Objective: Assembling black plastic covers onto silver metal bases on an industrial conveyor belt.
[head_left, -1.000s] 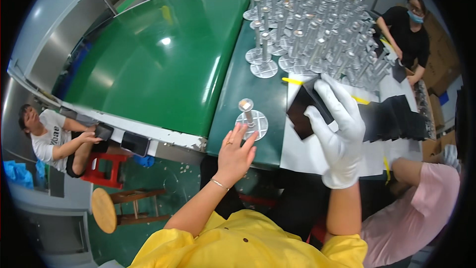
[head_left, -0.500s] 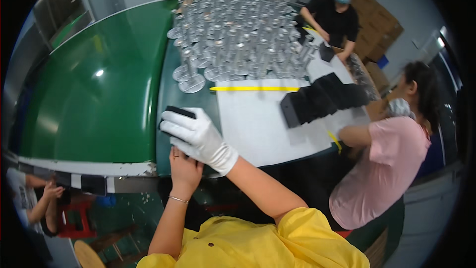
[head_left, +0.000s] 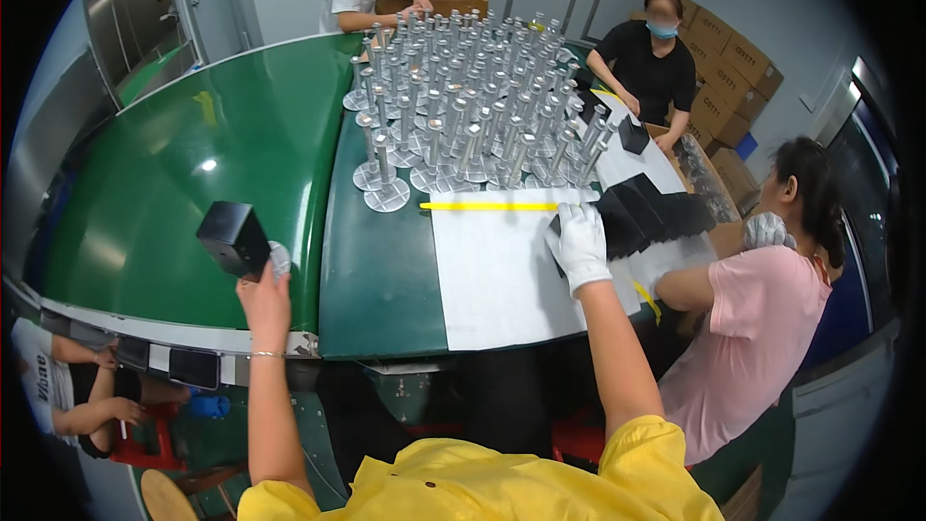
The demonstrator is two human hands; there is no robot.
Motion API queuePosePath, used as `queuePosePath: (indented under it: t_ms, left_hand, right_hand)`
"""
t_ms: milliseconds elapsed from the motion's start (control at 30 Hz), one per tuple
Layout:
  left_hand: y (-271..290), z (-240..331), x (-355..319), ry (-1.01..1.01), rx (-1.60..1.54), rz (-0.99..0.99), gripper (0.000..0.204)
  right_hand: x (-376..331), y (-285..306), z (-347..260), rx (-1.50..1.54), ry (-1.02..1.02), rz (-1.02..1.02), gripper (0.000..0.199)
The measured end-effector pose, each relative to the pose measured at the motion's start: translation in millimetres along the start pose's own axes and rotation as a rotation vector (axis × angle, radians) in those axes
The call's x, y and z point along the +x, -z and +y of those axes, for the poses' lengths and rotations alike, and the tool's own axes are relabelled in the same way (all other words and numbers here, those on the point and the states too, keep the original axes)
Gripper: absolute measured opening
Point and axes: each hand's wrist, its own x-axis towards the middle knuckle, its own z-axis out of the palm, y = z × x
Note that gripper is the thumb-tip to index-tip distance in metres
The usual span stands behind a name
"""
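My bare left hand (head_left: 265, 304), with a bracelet at the wrist, is closed on a black square housing (head_left: 231, 236) held tilted over the green conveyor belt. A pale round disc (head_left: 280, 259) shows beside its fingers at the housing's near side. My right hand (head_left: 584, 241), in a white glove, has its fingers bent over the left end of a row of black housings (head_left: 646, 217) and grips the end one, which is mostly hidden behind the glove. The row lies on white sheeting (head_left: 502, 275) on the dark green table.
Many silver posts on round bases (head_left: 473, 125) crowd the table's far part. A yellow strip (head_left: 492, 205) edges the sheeting. The belt (head_left: 145, 193) runs along the left. People sit at the right and stand at the far side, near stacked cartons (head_left: 728, 68).
My hands were together on a black housing at the table's near-left part. The left hand has carried the housing left over the belt; the gloved right hand has let go and moved right to the row.
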Motion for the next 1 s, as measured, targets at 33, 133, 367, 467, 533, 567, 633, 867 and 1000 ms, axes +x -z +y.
queuePosePath:
  t_ms: [33,133,367,467,533,567,633,867,1000]
  left_hand:
    - [-6,-33,5,-0.005,0.02,0.047,0.043]
    - [-6,-87,12,0.187,0.018,-0.19,0.05]
    - [15,28,2,0.134,0.278,-0.372,0.042]
    - [-18,97,20,-0.256,-0.116,-0.153,0.041]
    - [-49,138,45,-0.374,-0.122,-0.113,0.055]
    - [-62,145,57,-0.383,-0.111,-0.166,0.06]
    - [-79,147,67,-0.359,-0.08,-0.272,0.063]
    - [-57,126,-23,-0.364,-0.2,-0.222,0.055]
    - [-21,118,-74,-0.395,-0.313,-0.195,0.052]
  right_hand:
    - [-5,-6,-3,0.017,0.046,0.13,0.038]
    - [-11,2,-15,0.112,0.03,0.147,0.035]
    - [-26,43,-38,0.352,0.184,0.507,0.044]
    - [-34,53,-78,0.544,0.169,0.591,0.056]
    - [-43,32,-93,0.627,0.174,0.39,0.061]
    - [-46,30,-100,0.558,0.265,0.367,0.064]
    - [-53,35,-109,0.534,0.253,0.329,0.069]
    - [-53,47,-104,0.466,0.175,0.069,0.075]
    - [-21,75,-130,0.704,0.296,0.304,0.064]
